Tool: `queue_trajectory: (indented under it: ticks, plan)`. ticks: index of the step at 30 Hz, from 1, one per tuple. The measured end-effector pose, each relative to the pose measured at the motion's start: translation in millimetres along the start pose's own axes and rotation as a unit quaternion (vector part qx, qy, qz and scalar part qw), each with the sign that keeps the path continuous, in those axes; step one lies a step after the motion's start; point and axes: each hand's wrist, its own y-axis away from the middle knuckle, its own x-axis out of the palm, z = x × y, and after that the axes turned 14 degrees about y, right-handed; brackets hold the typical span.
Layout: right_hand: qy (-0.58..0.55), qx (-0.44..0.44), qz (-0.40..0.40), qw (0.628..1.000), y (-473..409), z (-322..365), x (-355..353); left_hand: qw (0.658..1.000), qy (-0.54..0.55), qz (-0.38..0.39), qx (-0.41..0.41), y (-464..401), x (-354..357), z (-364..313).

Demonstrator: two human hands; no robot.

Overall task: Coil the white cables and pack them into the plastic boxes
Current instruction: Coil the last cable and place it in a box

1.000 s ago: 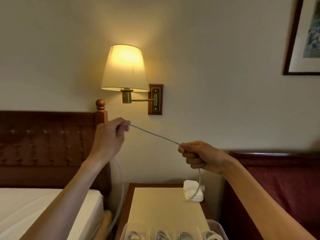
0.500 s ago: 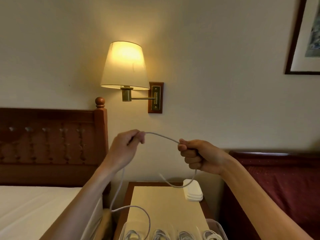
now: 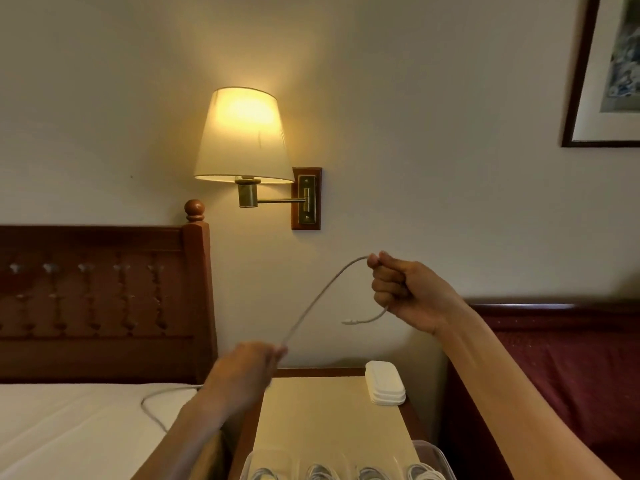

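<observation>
A thin white cable (image 3: 322,296) runs in the air between my hands. My right hand (image 3: 403,291) grips it in a fist at chest height; a short end with a small plug hangs out below the fist. My left hand (image 3: 246,370), blurred, pinches the cable lower down, above the nightstand's left edge. The rest of the cable trails in a loop onto the white bed sheet (image 3: 69,431). Clear plastic boxes (image 3: 429,457) with coiled white cables inside stand at the bottom edge, partly cut off.
A stack of white lids (image 3: 384,382) lies at the back right of the wooden nightstand (image 3: 329,417). A lit wall lamp (image 3: 244,136) hangs above. A wooden headboard (image 3: 104,299) is at left, a dark red one (image 3: 561,341) at right.
My left hand has dropped from beside the right hand down toward the nightstand, sliding along the cable. The short cable end now hangs just below my right fist.
</observation>
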Motion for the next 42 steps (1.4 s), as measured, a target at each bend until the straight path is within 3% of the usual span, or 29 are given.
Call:
queue_trajectory:
  ticks: [3, 6, 9, 13, 16, 19, 25, 27, 30, 34, 38, 40, 42]
  plan:
    - [0.14, -0.042, -0.047, 0.988, -3.9, -5.1, 16.2, 0.971, -0.171, 0.17, -0.001, 20.6, 8.8, -49.6]
    - [0.244, -0.058, -0.041, 0.967, -6.2, -22.1, 37.6, 0.955, -0.109, 0.265, 0.081, 35.3, 0.6, -96.6]
    - [0.268, -0.053, -0.034, 0.961, -3.7, -31.6, 41.8, 0.963, 0.007, 0.201, 0.179, 37.2, -23.8, -120.8]
    - [0.271, -0.08, 0.013, 0.959, 4.7, -29.7, 38.1, 0.949, 0.034, -0.005, 0.315, 16.1, -40.5, -114.8]
    - [0.22, -0.069, 0.046, 0.972, 7.3, -28.4, 36.7, 0.929, 0.05, -0.113, 0.348, -4.3, -36.1, -97.2]
    - [0.16, -0.04, 0.083, 0.983, 7.3, -27.6, 32.4, 0.917, 0.106, -0.17, 0.344, -18.1, -27.6, -81.7]
    - [0.084, -0.011, 0.153, 0.985, 12.0, -16.5, 21.9, 0.915, 0.199, -0.155, 0.314, -26.5, -18.1, -81.4]
    - [0.033, -0.004, 0.167, 0.985, 13.9, -9.1, 19.3, 0.919, 0.263, -0.108, 0.273, -28.5, -20.4, -84.3]
    - [-0.076, -0.007, 0.157, 0.985, 18.8, 8.0, 14.1, 0.896, 0.396, -0.003, 0.202, -27.4, -17.8, -73.5]
    - [-0.144, -0.016, 0.118, 0.982, 20.0, 28.1, 2.1, 0.878, 0.454, 0.028, 0.146, -14.9, 7.3, -36.1]
    - [-0.14, -0.022, 0.071, 0.987, 17.6, 28.6, -0.3, 0.932, 0.286, -0.06, 0.213, -10.6, 21.2, -17.4]
    - [-0.111, -0.033, 0.06, 0.992, 14.6, 27.4, 2.0, 0.949, 0.206, -0.123, 0.205, -11.9, 15.5, -19.7]
    - [-0.009, -0.053, 0.025, 0.998, 11.1, 22.6, 7.3, 0.975, 0.102, -0.094, 0.174, -6.9, 7.0, -34.5]
